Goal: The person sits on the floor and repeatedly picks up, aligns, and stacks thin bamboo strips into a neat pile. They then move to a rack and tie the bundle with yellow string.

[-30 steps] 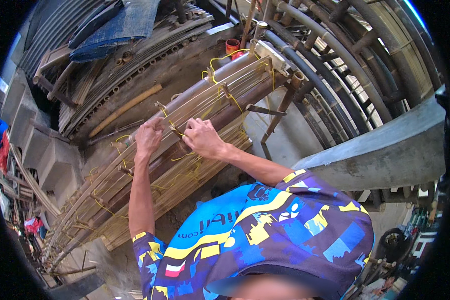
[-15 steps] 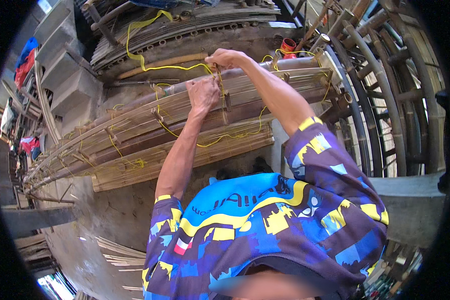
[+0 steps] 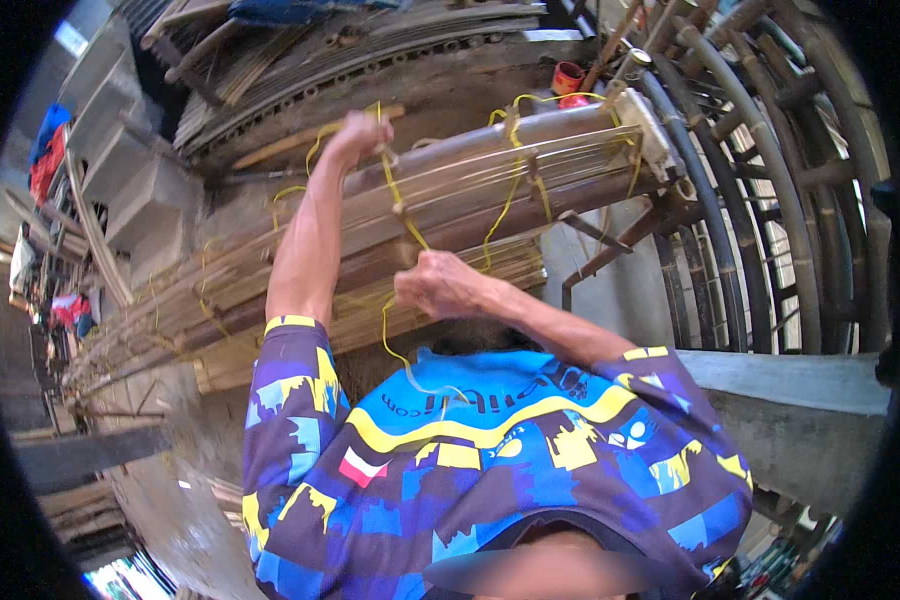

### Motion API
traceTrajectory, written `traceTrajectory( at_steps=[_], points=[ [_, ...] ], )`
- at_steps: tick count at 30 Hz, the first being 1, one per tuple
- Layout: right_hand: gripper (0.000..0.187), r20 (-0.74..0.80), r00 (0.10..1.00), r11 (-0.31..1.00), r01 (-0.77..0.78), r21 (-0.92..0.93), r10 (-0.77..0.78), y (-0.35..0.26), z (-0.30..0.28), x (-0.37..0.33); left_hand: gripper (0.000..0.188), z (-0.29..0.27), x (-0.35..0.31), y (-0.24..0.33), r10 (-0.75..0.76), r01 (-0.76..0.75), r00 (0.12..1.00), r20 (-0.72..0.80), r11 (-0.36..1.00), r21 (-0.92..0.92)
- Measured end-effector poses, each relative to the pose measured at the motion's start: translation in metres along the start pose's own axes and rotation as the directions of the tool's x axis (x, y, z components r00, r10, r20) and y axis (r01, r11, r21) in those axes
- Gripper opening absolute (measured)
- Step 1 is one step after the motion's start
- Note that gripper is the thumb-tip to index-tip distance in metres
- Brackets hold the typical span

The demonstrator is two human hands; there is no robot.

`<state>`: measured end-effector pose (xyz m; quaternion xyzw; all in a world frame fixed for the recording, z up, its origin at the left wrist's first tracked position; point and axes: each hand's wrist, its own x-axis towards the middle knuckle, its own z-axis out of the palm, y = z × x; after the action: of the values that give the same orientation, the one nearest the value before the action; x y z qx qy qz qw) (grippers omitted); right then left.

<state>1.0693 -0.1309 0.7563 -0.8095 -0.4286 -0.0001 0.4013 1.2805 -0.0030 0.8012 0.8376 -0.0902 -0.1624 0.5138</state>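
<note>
In the head view a yellow strap (image 3: 391,184) runs tight across a long bundle of thin bamboo strips (image 3: 460,165). My left hand (image 3: 360,138) is closed at the far side of the bundle, with the strap at its fingers; motion blurs it a little. Nearer to me, my right hand (image 3: 438,284) is closed in a fist round the strap's near end, and a loose tail hangs from it toward my shirt. A short wooden peg crosses the strap between the hands. To the right, another yellow tie (image 3: 511,130) goes round the bundle and a thick pole.
Dark bamboo racks (image 3: 740,190) stand at the right. Concrete steps (image 3: 150,190) rise at the left. A red container (image 3: 567,77) sits beyond the bundle's right end. Stacked poles and slats (image 3: 370,75) lie at the back, and a concrete ledge (image 3: 790,385) is at the right.
My right hand has pulled back toward my body with the strap. My left hand has moved up and left to the far side. The bundle appears shifted in view as my head moved.
</note>
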Motion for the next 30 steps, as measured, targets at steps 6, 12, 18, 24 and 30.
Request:
traceTrajectory(
  at_steps=[6,12,18,24,30],
  points=[
    [0.015,-0.649,0.753,0.99,-0.138,0.003,0.107,-0.034,-0.076,-0.073,0.031,-0.009,0.0,0.03,0.129,-0.05,0.991,-0.04,0.625,0.779],
    [0.022,-0.689,0.526,0.626,-0.768,-0.134,0.498,0.009,-0.097,-0.084,0.051,0.097,-0.022,0.091,0.113,-0.35,0.921,0.372,0.657,0.667],
    [0.026,-0.547,0.685,0.813,-0.583,-0.015,0.481,0.009,-0.1,-0.1,0.045,0.122,-0.008,0.071,0.31,-0.471,0.838,0.45,0.827,0.306],
    [0.026,-0.357,0.808,0.883,-0.424,0.2,0.469,0.007,-0.113,-0.125,0.03,0.119,-0.018,0.121,0.313,-0.25,0.945,0.093,0.509,0.824],
    [0.026,-0.16,0.919,0.923,-0.326,0.206,0.36,0.005,-0.104,-0.127,0.038,0.16,0.041,0.146,0.06,-0.265,0.963,0.262,0.382,0.885]
  ],
)
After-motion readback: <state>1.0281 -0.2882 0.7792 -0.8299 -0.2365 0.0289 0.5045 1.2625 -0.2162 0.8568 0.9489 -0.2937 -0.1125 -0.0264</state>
